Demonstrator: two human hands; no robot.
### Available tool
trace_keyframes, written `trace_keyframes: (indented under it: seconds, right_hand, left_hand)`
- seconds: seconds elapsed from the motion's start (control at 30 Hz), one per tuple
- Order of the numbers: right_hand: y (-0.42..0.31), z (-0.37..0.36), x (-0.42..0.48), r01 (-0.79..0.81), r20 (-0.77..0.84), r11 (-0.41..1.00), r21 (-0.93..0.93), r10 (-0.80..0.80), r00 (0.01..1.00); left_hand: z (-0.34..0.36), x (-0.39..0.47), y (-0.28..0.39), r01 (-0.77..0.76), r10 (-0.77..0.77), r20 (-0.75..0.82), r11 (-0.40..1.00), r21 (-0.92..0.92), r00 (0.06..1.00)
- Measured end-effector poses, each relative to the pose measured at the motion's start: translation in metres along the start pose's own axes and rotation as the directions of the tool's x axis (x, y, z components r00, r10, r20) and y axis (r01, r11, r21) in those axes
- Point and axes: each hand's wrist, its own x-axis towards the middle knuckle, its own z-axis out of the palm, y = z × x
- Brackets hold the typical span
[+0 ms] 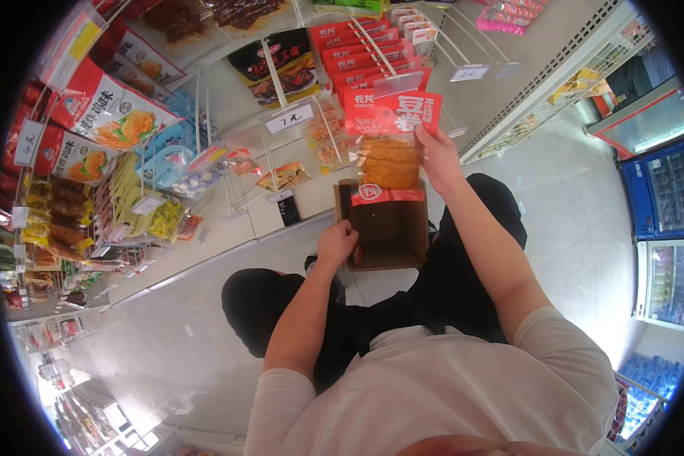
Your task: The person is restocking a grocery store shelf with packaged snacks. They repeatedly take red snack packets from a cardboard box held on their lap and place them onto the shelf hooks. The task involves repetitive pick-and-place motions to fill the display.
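My right hand (pixel 438 158) grips the right edge of a red-topped packet of spicy bean rolls (pixel 389 162). Through its clear middle, orange-brown rolls show. The packet's top is close to the front of a hook holding several red packets (pixel 370 54); whether it hangs from that hook I cannot tell. Below, a cardboard box (pixel 390 233) stands between my knees, its inside visible and its far part behind the packet. At the box's left edge my left hand (pixel 337 242) has its fingers curled; it seems to hold that edge.
White display hooks with price tags (pixel 289 118) jut out from the shelf. Bagged snacks (pixel 119 114) hang at the left, and a black packet (pixel 276 68) hangs left of the red ones. A dark phone-like object (pixel 289 211) lies by the shelf's front edge. Blue-framed coolers (pixel 661 188) stand at right.
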Motion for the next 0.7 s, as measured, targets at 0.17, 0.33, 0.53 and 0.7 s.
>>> trace_keyframes:
  seconds: [0.17, 0.33, 0.53, 0.7]
  right_hand:
    - [-0.014, 0.019, -0.004, 0.027, 0.025, 0.999, 0.024, -0.028, 0.999]
    - [-0.014, 0.023, 0.012, 0.069, -0.005, 0.992, 0.104, -0.069, 0.998]
    - [-0.011, 0.013, 0.022, 0.047, 0.019, 0.997, 0.057, -0.048, 0.999]
    - [-0.017, 0.023, 0.014, 0.04, -0.022, 0.996, 0.081, -0.038, 0.999]
  left_hand:
    - [0.002, 0.0, -0.002, -0.013, 0.013, 0.001, 1.0, -0.02, 1.0]
    - [-0.001, 0.0, 0.001, -0.004, 0.004, 0.015, 1.0, -0.01, 1.0]
    - [0.0, -0.001, 0.0, -0.015, 0.015, 0.01, 1.0, -0.017, 1.0]
    - [-0.001, -0.001, 0.001, -0.008, 0.009, 0.018, 1.0, -0.015, 1.0]
